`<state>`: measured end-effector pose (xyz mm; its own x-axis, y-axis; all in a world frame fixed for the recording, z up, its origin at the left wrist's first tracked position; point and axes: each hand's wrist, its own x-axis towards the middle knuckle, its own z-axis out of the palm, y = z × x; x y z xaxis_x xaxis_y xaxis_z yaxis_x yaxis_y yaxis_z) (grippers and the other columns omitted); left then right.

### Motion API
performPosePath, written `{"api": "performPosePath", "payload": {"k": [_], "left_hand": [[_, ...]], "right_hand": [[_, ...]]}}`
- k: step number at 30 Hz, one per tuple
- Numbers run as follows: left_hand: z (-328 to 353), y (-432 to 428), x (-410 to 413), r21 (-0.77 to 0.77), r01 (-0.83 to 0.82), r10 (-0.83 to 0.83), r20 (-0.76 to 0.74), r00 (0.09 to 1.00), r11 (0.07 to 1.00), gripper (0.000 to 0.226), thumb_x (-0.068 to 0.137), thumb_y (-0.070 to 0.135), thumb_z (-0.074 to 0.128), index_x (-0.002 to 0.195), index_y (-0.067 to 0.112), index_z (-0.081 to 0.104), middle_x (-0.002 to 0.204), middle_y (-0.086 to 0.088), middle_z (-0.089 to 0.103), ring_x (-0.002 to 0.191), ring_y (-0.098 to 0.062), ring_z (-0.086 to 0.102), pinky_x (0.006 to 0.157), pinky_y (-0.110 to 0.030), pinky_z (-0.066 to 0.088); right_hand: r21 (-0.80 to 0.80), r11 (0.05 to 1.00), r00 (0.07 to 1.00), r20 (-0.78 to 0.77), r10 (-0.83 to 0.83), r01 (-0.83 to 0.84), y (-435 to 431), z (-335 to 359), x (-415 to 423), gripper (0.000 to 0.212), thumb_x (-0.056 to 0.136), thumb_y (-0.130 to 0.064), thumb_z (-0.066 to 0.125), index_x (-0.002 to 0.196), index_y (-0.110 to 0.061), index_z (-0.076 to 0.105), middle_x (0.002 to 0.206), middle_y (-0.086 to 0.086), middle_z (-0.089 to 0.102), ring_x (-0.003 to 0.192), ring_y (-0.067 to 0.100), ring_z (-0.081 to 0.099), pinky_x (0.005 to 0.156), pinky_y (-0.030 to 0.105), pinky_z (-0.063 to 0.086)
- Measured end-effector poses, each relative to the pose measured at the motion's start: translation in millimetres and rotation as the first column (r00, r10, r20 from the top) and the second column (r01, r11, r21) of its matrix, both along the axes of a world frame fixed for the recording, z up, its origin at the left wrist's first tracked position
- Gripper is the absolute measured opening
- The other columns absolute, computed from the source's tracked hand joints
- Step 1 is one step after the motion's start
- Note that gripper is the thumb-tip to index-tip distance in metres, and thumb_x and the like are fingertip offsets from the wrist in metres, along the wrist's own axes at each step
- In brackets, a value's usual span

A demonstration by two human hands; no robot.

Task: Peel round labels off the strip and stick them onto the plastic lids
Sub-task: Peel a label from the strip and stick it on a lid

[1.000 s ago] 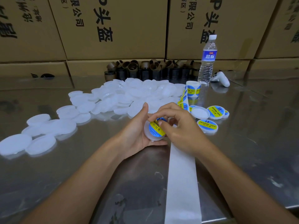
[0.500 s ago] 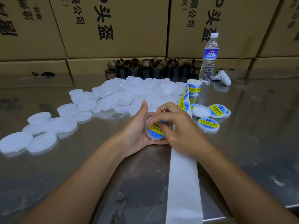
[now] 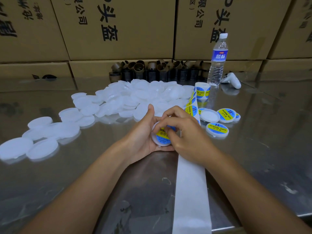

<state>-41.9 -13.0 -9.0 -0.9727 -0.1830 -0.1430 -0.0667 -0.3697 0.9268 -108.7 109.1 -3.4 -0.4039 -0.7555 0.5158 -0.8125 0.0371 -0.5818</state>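
My left hand (image 3: 141, 135) cradles a white plastic lid (image 3: 156, 141) at the table's middle, thumb up along its far rim. A blue and yellow round label (image 3: 163, 135) lies on that lid, and the curled fingertips of my right hand (image 3: 184, 132) press on it. The label roll (image 3: 201, 90) stands behind my hands, and its strip (image 3: 191, 108) runs toward me. The bare white backing (image 3: 190, 191) continues under my right wrist to the table's near edge. Several labelled lids (image 3: 217, 130) lie to the right of my hands.
A large heap of blank white lids (image 3: 131, 98) spreads across the steel table (image 3: 261, 149) to the left and behind. A water bottle (image 3: 217, 59), a white controller (image 3: 232, 80), several brown cardboard cores (image 3: 157, 68) and stacked cartons (image 3: 118, 27) line the back.
My right fingers have slid over the label, covering more of it and flattening it onto the lid. My left hand keeps the lid in place.
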Motion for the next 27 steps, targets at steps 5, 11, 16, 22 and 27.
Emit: {"api": "performPosePath", "payload": {"k": [5,11,16,22,27], "left_hand": [[0.6,0.8,1.0,0.012,0.015,-0.015,-0.013,1.0,1.0,0.074,0.095,0.062,0.014,0.098,0.008,0.063,0.102,-0.015,0.067,0.089,-0.024,0.071,0.07,-0.039,0.06],[1.3,1.0,1.5,0.009,0.019,-0.019,0.003,1.0,1.0,0.077,0.095,0.062,0.013,0.114,0.005,0.06,0.104,-0.014,0.068,0.091,-0.023,0.07,0.07,-0.038,0.059],[3.8,2.8,1.9,0.005,0.016,-0.016,0.014,1.0,1.0,0.079,0.095,0.062,0.012,0.131,0.001,0.048,0.112,-0.016,0.065,0.095,-0.025,0.068,0.074,-0.039,0.059],[5.8,4.0,3.0,0.015,0.009,-0.009,0.019,1.0,1.0,0.079,0.095,0.063,0.012,0.131,0.001,0.047,0.111,-0.015,0.066,0.094,-0.024,0.069,0.075,-0.039,0.059],[6.6,5.4,3.6,0.013,0.004,-0.005,0.023,1.0,1.0,0.08,0.095,0.063,0.012,0.136,0.001,0.043,0.113,-0.016,0.065,0.094,-0.024,0.069,0.074,-0.039,0.059]], "right_hand": [[0.006,1.0,1.0,0.004,0.006,-0.006,0.0,-1.1,0.1,0.042,0.081,0.011,0.047,0.087,-0.02,0.073,0.1,-0.003,0.049,0.087,0.001,0.045,0.075,0.009,0.034],[0.01,1.0,1.0,0.0,0.006,-0.006,-1.2,-2.5,-1.7,0.042,0.081,0.01,0.047,0.086,-0.023,0.073,0.1,-0.005,0.048,0.091,0.004,0.046,0.075,0.008,0.035],[0.004,1.0,1.0,-0.009,0.007,-0.007,-1.7,-3.4,-2.7,0.042,0.08,0.009,0.049,0.086,-0.024,0.073,0.1,-0.005,0.048,0.091,0.004,0.047,0.076,0.009,0.036],[0.005,1.0,1.0,-0.017,0.003,-0.002,-1.8,-3.6,-2.7,0.04,0.081,0.008,0.05,0.087,-0.023,0.074,0.098,-0.007,0.048,0.089,0.001,0.047,0.074,0.006,0.034],[0.002,1.0,1.0,-0.021,0.004,-0.004,-2.0,-3.7,-2.9,0.039,0.081,0.007,0.051,0.087,-0.023,0.074,0.098,-0.009,0.047,0.088,0.003,0.047,0.074,0.007,0.035]]}}
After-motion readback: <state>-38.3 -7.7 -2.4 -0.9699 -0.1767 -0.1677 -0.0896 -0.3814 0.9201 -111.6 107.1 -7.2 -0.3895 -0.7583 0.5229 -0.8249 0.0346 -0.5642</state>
